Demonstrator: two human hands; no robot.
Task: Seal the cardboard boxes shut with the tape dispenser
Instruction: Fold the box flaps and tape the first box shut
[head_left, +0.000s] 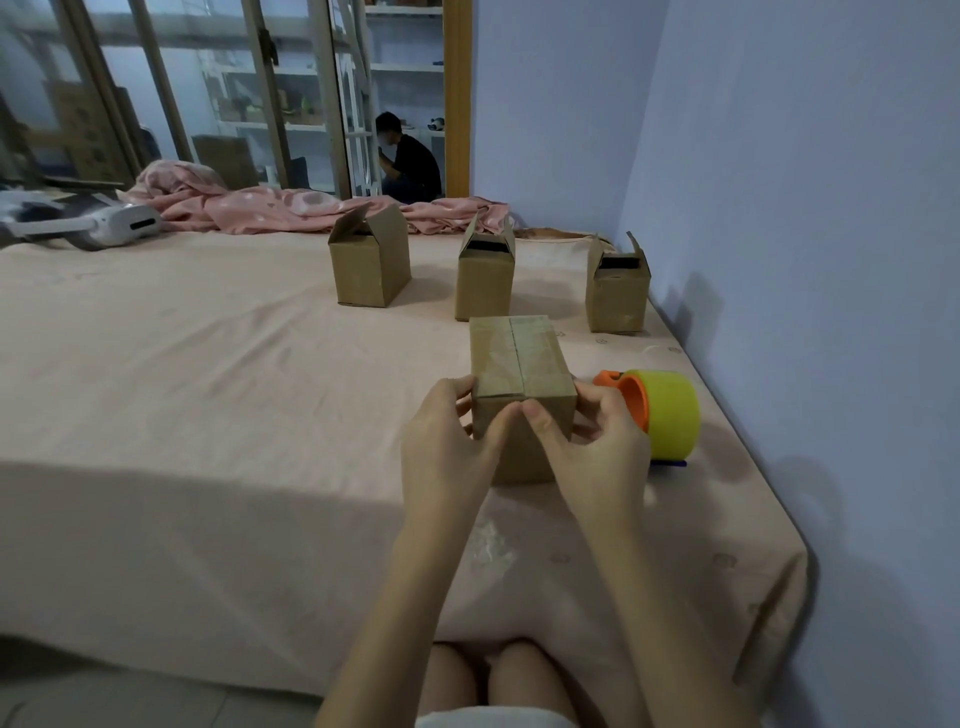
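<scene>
Cardboard box (522, 364) with closed flaps stands on the bed (208, 389), gripped by the left hand (447, 441) and right hand (597, 447), thumbs pressing its near edge, beside the tape dispenser (660, 410).

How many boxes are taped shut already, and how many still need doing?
One looks nearly done: the near box has its flaps closed with tape along the top seam. The left hand and right hand are holding it at its near top edge, thumbs at the seam. The tape dispenser lies on the bed beside it. Three boxes behind, the left, middle and right, still have flaps up.
</scene>
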